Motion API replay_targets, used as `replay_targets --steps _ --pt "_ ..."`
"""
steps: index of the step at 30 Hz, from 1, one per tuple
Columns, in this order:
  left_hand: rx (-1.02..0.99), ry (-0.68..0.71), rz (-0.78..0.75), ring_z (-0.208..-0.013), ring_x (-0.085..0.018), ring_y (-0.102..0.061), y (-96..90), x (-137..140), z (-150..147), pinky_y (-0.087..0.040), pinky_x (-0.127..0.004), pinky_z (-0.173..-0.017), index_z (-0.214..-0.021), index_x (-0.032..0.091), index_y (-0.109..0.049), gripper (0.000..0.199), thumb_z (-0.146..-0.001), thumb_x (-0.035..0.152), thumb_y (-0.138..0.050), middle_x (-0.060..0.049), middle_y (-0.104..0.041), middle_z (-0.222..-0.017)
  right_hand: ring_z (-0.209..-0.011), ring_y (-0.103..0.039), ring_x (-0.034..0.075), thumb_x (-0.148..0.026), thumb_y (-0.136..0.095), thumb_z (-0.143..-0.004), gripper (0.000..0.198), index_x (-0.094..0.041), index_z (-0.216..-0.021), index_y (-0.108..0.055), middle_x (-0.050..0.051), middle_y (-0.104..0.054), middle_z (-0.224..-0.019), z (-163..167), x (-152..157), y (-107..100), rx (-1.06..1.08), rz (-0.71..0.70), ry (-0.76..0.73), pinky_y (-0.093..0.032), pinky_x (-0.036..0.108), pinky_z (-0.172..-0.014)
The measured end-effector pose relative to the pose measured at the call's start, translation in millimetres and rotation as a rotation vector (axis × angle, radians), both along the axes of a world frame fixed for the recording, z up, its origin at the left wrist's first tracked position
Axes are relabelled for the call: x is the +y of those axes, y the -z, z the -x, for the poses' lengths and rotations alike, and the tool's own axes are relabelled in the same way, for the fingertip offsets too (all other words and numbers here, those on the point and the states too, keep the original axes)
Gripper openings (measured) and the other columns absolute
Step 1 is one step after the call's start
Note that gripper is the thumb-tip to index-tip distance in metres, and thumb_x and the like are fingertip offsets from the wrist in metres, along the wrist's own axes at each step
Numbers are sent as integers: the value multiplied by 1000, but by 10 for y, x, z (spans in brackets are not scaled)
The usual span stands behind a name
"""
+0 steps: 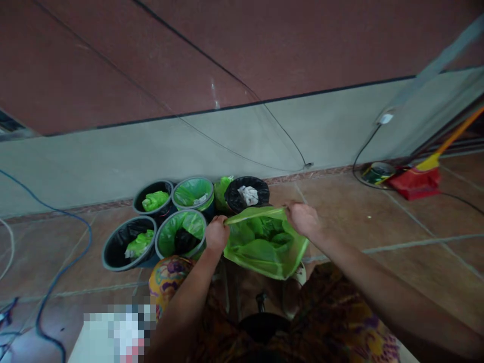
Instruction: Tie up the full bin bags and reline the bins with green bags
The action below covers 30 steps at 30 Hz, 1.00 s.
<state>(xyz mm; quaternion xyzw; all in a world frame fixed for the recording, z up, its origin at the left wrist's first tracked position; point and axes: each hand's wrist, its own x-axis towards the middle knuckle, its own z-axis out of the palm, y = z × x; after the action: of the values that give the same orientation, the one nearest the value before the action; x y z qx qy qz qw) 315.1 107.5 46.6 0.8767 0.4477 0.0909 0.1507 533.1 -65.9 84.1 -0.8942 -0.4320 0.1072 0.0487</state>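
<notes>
A green plastic trash bag [260,254] is stretched wide in front of me, its mouth facing up. My left hand [217,233] is closed on the left side of its rim, and my right hand [303,218] is closed on the right side. Crumpled green folds show inside the bag; whether it sits in a bin is hidden. Just left of my left hand stands a bin [159,234] lined in green, with a black bundle [185,241] in it. A black-lined bin [247,182] holding a crumpled white bag [248,195] stands beyond the stretched bag.
More lined bins [105,254] with bags in them stand on the left. A blue hose [64,272] crosses the tiled floor. Along the wall at right are a can [378,173], a red dustpan [416,182] and a cable [355,164]. My patterned-clothed legs frame the bag.
</notes>
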Motion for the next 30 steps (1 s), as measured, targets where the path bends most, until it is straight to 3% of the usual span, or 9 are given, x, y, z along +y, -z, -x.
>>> replay_targets --steps 5,11,17,22,25,30 --pt "11 -12 81 -98 -20 -66 205 -68 -86 -46 -27 -87 -112 18 -67 33 -86 18 -48 -9 -71 -111 -116 -58 28 -29 -62 -83 59 -17 -138 -47 18 -59 -130 114 -24 377 94 125 -32 -44 36 -94" --pt "149 27 168 -98 -20 -66 492 -41 -390 -46 -27 -85 -106 22 -70 29 -90 24 -46 -8 -73 -105 -108 -65 24 -10 -42 -86 39 -16 -118 -65 16 -69 -112 46 80 815 160 218 49 -46 35 -91" --pt "188 28 243 -98 -20 -67 722 231 -779 -48 -27 -83 -107 21 -72 31 -90 26 -47 -9 -73 -106 -103 -67 24 -22 -49 -87 40 -17 -124 -64 14 -71 -111 -464 279 1040 203 117 179 -49 30 -85" --pt "97 19 286 -99 -19 -66 837 471 -1059 -47 -25 -85 -109 21 -72 29 -85 26 -55 -7 -73 -110 -106 -64 21 -26 -61 -83 39 -19 -120 -66 8 -69 -118 -794 406 1151 262 28 66 -47 28 -91" --pt "33 17 361 -95 -18 -67 926 583 -1166 -48 -24 -82 -108 18 -73 29 -83 25 -59 -6 -75 -105 -96 -66 18 -27 -62 -82 28 -17 -107 -71 5 -73 -107 -916 488 1258 483 -87 69 -49 26 -86" --pt "-78 98 536 -87 -16 -67 1081 732 -1231 -48 -23 -79 -103 13 -74 32 -74 25 -69 -5 -75 -97 -75 -66 14 -32 -66 -79 37 -9 -107 -69 8 -74 -95 -1053 629 1453 870 -300 301 -52 23 -71"
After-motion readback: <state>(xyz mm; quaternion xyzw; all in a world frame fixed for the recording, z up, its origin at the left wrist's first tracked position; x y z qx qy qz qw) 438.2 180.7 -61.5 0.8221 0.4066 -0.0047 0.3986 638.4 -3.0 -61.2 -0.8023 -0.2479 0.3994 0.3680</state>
